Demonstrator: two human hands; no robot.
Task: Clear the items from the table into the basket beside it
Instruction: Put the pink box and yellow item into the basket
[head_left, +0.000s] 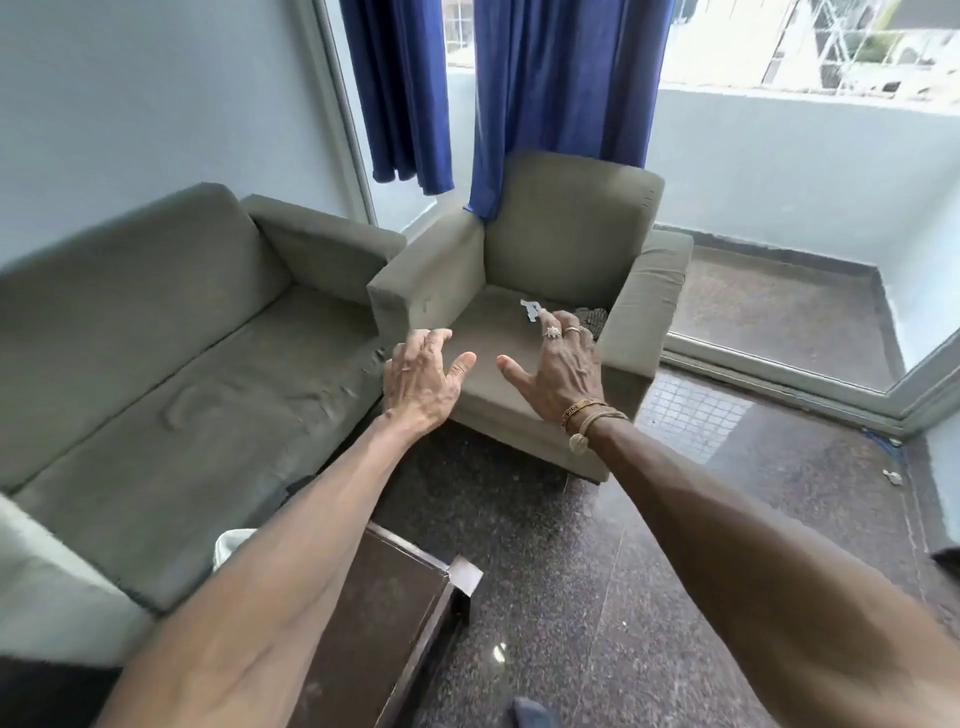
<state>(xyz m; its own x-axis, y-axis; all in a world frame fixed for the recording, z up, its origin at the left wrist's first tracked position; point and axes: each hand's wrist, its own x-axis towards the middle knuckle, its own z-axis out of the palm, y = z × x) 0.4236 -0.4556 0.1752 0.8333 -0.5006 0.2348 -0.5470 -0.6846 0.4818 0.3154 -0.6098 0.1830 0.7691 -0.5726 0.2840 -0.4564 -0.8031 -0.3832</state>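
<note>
Both hands hold nothing: the left hand (423, 382) and the right hand (556, 369) hover with fingers spread and loose over the front of the armchair (561, 234) seat, the right one just short of a white paper scrap (530, 310). The table (384, 613), dark and wooden, sits low in view, largely hidden by the left forearm. I cannot tell which thing is the basket, though something pale (231, 543) pokes out by the sofa (156, 338) beside the table. The step looks like a reach for the scrap, so pinch one edge with the right fingertips rather than swatting it, and find the basket before carrying. Counted: one table, one sofa, one armchair, two blue curtains (561, 93), one scrap, and one dark crumpled thing (592, 317) beside it
</note>
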